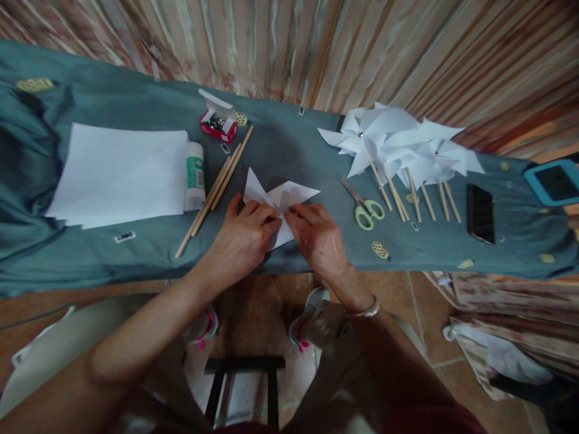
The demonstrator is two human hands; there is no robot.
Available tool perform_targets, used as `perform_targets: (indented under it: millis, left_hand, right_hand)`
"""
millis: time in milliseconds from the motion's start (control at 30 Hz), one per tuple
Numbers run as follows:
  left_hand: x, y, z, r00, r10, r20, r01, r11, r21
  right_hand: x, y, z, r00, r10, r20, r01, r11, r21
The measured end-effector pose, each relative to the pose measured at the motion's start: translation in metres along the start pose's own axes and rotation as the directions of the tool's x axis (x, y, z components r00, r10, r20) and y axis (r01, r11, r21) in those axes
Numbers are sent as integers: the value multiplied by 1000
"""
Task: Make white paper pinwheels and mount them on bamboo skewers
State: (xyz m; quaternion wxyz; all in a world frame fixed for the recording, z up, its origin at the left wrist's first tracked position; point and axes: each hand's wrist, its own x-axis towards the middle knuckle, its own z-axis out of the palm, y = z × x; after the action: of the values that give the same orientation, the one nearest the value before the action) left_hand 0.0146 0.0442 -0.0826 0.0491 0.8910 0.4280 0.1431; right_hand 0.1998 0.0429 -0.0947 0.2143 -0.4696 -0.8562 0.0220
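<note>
A white paper pinwheel [294, 194] with pointed blades lies at the near middle of the cloth-covered table. Both hands work at its centre. My left hand [251, 232] is closed on the paper from the left, fingertips pinched near the middle. From the other side my right hand [319, 235], below a silver bangle, pinches the paper close to the left fingertips. The fingers hide the pinwheel's centre and part of its lower blade. Left of my hands lie several wooden sticks [226, 175]. Scissors [364, 208] with pale green handles rest to the right.
White paper sheets [120, 175] and a glue stick [195, 175] lie at left. Behind the sticks stands an open red box [218, 125] of small metal pieces. Finished pinwheels [398, 141] on sticks are heaped at right, near a black phone [480, 214] and a blue-cased device [554, 182].
</note>
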Motion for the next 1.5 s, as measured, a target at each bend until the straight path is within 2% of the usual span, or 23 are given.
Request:
perform_targets:
  millis: [333,533,700,1033,1233,1500]
  left_hand:
    - [-1,0,1,1000,6,-13,-6,1000,12]
    - [-1,0,-1,1000,1,25,-2,999,40]
    - [-4,1,-1,1000,-5,9,5,1000,20]
    - [-10,-2,6,998,-19,-53,16,999,-46]
    - [-9,-1,7,999,-24,-44,23,999,-30]
    - [-5,1,2,999,-10,-33,11,1000,5]
  right_hand:
    - [3,-2,-4,998,11,64,-13,1000,19]
    - [4,-6,-8,994,-21,107,23,1000,-10]
    - [5,-10,-8,991,15,131,-16,1000,4]
    - [5,-14,-8,988,52,145,-56,998,24]
    - [4,-13,-9,986,89,140,-92,996,11]
    - [1,-9,-8,993,75,92,-85,990,110]
